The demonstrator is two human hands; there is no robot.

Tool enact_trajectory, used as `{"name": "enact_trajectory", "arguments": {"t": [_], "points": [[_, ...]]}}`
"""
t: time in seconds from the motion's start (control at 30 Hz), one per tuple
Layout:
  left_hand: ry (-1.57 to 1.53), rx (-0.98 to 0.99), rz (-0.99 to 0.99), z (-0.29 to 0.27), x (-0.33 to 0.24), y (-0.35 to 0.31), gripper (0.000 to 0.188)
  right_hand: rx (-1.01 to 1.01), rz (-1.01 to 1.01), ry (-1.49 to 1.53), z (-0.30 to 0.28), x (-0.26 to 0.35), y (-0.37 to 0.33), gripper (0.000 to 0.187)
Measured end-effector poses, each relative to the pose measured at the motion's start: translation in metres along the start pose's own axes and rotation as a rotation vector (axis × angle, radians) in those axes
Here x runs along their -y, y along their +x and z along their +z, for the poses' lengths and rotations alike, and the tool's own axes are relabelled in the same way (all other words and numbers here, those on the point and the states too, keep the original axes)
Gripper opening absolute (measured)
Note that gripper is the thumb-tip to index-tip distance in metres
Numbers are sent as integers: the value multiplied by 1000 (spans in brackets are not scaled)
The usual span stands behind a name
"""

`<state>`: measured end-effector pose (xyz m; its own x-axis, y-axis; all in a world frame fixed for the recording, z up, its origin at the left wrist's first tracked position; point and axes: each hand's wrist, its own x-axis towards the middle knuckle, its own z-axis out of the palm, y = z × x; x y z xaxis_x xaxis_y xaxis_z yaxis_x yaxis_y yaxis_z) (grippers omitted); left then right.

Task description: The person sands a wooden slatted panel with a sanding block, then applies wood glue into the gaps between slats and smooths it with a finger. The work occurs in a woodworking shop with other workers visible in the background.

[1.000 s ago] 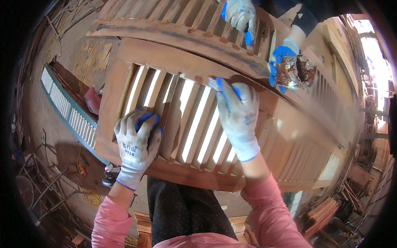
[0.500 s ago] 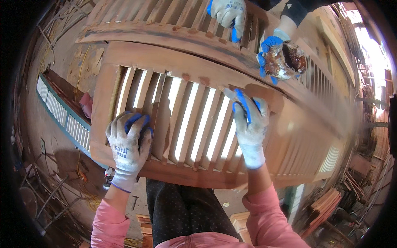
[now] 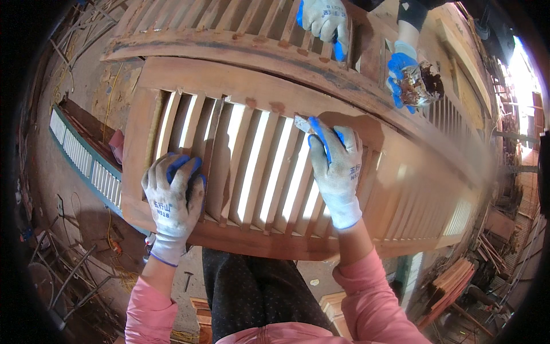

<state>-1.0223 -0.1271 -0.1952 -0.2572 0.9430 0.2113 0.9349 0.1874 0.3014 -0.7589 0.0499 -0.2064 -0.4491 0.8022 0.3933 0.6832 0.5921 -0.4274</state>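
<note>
A wooden louvred panel [image 3: 189, 71] with slanting slats and bright gaps lies flat before me. My left hand [image 3: 173, 192], in a white glove with blue palm, rests on the slats near the panel's left end. Its fingers are curled closed, and whatever is under them is hidden. My right hand [image 3: 339, 166], gloved alike, grips a small putty knife [image 3: 302, 123]. The smeared blade points up and left, at the far ends of the slats by the frame's inner edge. Reddish-brown filler spots [image 3: 277, 107] mark that edge.
Across from me, a co-worker's gloved hand [image 3: 325, 20] is over a second louvred panel [image 3: 172, 46]; the other [image 3: 402, 66] holds a brown-smeared lump or container [image 3: 423, 84]. A teal-framed louvre [image 3: 86, 157] lies at left, near metal racks. Stacked wood strips [image 3: 447, 286] lie lower right.
My right hand with the putty knife has moved slightly left along the frame edge. The co-worker's hands and the brown-smeared thing have shifted right. My left hand stays nearly in place.
</note>
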Motion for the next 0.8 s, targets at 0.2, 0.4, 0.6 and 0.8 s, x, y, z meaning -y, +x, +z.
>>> {"name": "enact_trajectory", "arguments": {"t": [0.2, 0.4, 0.6, 0.8], "points": [[9, -9, -1, 1, 1, -2, 43, 16, 97, 73, -4, -6, -6, 35], [-7, 11, 0, -1, -1, -1, 38, 9, -18, -94, -5, -15, -8, 36], [16, 6, -5, 1, 1, -3, 44, 70, 152, 157, -16, -9, -3, 27], [3, 25, -14, 1, 2, -4, 47, 208, 389, 342, -24, -20, 11, 25]]}}
